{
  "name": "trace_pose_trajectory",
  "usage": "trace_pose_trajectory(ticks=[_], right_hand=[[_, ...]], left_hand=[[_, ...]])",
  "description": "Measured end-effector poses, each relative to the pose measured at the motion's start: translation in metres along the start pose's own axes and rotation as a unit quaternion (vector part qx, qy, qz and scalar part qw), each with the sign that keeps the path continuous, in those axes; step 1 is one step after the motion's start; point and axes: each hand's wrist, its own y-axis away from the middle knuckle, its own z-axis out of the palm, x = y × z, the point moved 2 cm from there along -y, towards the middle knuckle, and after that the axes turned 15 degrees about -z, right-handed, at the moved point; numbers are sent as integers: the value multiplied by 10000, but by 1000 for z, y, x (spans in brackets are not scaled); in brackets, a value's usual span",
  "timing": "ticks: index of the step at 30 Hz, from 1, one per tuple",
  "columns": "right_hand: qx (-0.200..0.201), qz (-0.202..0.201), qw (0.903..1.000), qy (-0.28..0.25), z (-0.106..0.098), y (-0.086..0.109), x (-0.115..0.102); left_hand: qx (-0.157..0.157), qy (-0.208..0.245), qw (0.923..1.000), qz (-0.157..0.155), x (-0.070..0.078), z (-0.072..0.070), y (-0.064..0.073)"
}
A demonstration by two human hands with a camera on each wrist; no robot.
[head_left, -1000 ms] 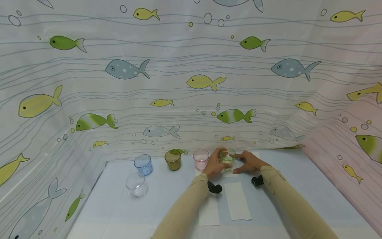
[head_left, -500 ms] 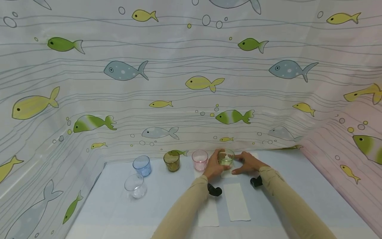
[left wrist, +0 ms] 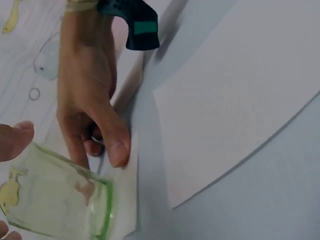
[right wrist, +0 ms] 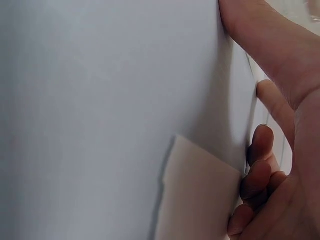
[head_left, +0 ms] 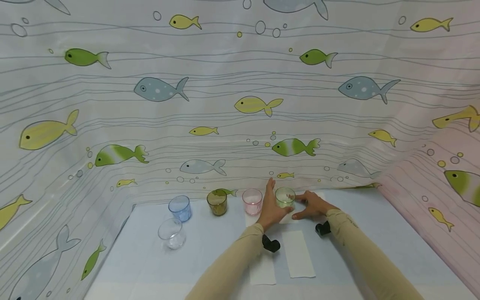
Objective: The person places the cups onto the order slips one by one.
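A pale green drinking glass (head_left: 283, 201) stands upright on a white paper strip at the back of the table. At its left side my left hand (head_left: 273, 211) is spread, fingers raised and straight, thumb pointing toward the glass front. My right hand (head_left: 314, 206) is on the other side, its index finger reaching to the glass and its thumb held apart from it. In the left wrist view the green glass (left wrist: 52, 192) lies between my left thumb and the right hand (left wrist: 90, 90). The right wrist view shows the right hand's (right wrist: 300, 200) lower fingers loosely bent over the tabletop.
Left of the green glass stand a pink glass (head_left: 252, 204), a brown glass (head_left: 217, 204), a blue glass (head_left: 181, 209) and a clear glass (head_left: 173, 237). Two white paper strips (head_left: 298, 254) lie nearer me. A fish-patterned curtain (head_left: 210, 112) surrounds the table.
My left hand has let go of the green glass; its fingers have straightened and lifted up off the glass's far side. The right hand and the glasses stay in place.
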Motion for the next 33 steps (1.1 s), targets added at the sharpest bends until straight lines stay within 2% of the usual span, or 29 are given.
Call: trace_pose_trajectory(ticks=[6, 9, 13, 18, 20, 22, 27, 33], right_hand=[[1, 148, 9999, -18, -1, 3, 2], [-4, 65, 10000, -2, -3, 6, -1], [-30, -1, 10000, -11, -6, 10, -4], [-32, -20, 10000, -58, -6, 11, -8], [-54, -28, 10000, -54, -6, 11, -8], [-71, -9, 10000, -61, -5, 11, -9], [-66, -76, 9999, -15, -5, 10, -9], [-82, -76, 9999, -56, -3, 7, -11]], left_hand=[[175, 186, 9981, 555, 25, -14, 13], [95, 257, 9965, 792, 35, -26, 22], [-116, 283, 9935, 1101, 41, -48, 30], [-292, 661, 9912, 1106, 44, -89, 36], [-279, 839, 9901, 1089, 46, -108, 38], [-195, 941, 9881, 1205, 47, -127, 41], [320, 865, 9860, 1388, 45, -173, 49], [1050, 661, 9858, 1133, 25, -229, 56]])
